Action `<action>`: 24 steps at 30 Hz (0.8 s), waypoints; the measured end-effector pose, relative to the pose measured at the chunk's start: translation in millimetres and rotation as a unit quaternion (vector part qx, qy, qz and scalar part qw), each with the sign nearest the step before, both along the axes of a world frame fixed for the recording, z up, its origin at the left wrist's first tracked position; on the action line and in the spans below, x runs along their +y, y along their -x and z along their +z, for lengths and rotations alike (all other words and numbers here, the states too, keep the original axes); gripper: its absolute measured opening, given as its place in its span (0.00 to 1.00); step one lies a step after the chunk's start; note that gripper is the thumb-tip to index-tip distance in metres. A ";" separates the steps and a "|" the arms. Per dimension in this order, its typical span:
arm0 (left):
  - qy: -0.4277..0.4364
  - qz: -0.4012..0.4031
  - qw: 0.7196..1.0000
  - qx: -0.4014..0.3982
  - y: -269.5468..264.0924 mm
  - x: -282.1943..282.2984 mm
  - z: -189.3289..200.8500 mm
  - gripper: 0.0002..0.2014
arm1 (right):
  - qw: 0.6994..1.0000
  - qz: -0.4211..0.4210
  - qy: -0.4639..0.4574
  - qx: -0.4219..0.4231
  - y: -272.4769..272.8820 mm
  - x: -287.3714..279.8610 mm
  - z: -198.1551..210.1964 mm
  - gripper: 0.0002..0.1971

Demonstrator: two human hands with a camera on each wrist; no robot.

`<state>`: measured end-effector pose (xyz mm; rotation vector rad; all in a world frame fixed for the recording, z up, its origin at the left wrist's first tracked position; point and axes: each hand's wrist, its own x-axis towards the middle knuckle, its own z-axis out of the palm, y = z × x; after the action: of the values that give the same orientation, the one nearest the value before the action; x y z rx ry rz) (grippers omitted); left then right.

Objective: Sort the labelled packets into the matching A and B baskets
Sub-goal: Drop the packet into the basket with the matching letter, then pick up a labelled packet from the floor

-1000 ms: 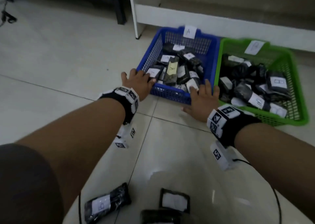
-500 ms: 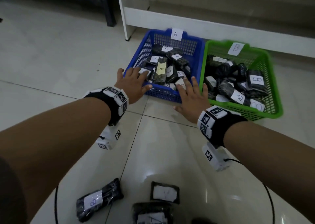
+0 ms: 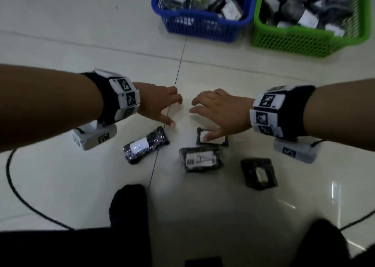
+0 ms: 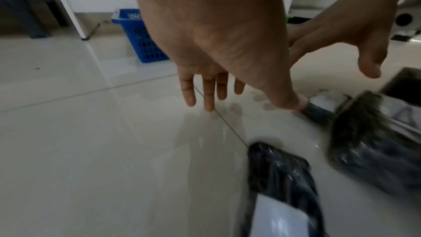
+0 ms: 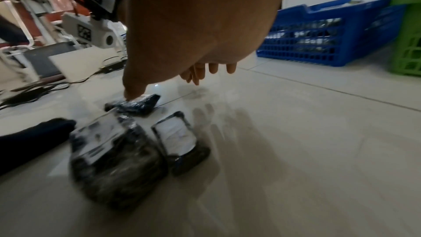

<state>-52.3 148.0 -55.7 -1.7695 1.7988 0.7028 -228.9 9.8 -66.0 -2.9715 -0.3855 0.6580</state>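
Observation:
Several black packets with white labels lie on the tiled floor: a rolled packet [image 3: 146, 145], a flat packet [image 3: 215, 142], a packet marked A [image 3: 199, 159] and a fourth packet [image 3: 258, 173]. My left hand [image 3: 174, 112] hovers open just beyond the rolled packet, thumb near its far end. My right hand [image 3: 199, 122] is open with spread fingers, its thumb over the flat packet. Neither hand holds anything. The blue basket [image 3: 203, 26] and the green basket [image 3: 304, 39], both holding packets, stand farther ahead. The left wrist view shows straight fingers [image 4: 205, 93] above the floor.
Black cables [image 3: 24, 201] curve over the floor at both sides. My dark-clothed legs [image 3: 127, 210] fill the bottom of the head view. A white furniture leg [image 4: 68, 6] stands behind the blue basket [image 4: 145, 42]. Equipment and cables [image 5: 34, 71] sit at the far left.
Both hands have drawn back from the front of the blue basket to the packets on the floor near me. The head view has tilted down, cropping the baskets at the top.

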 end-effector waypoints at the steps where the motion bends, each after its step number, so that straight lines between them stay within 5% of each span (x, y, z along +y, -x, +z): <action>1: -0.048 0.010 0.999 0.001 4.4 10.2 -2.9 0.41 | 0.999 0.028 0.007 0.014 5.7 7.9 -0.6 0.44; 6: -0.144 -0.036 0.988 -0.034 16.4 34.3 -11.0 0.47 | 0.992 0.110 0.041 0.056 22.7 35.0 -6.4 0.50; 13: -0.164 -0.009 0.986 -0.032 30.0 25.0 -22.3 0.35 | 0.985 0.144 0.077 0.062 19.1 39.2 -12.2 0.44; 24: -0.169 0.208 0.960 0.077 12.6 -18.5 -10.1 0.21 | 0.991 0.135 -0.016 -0.006 13.6 30.9 -1.0 0.34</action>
<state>-65.0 129.6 -65.8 -1.9058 1.2984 1.2638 -242.5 40.8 -67.0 -2.9206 -0.8012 0.6503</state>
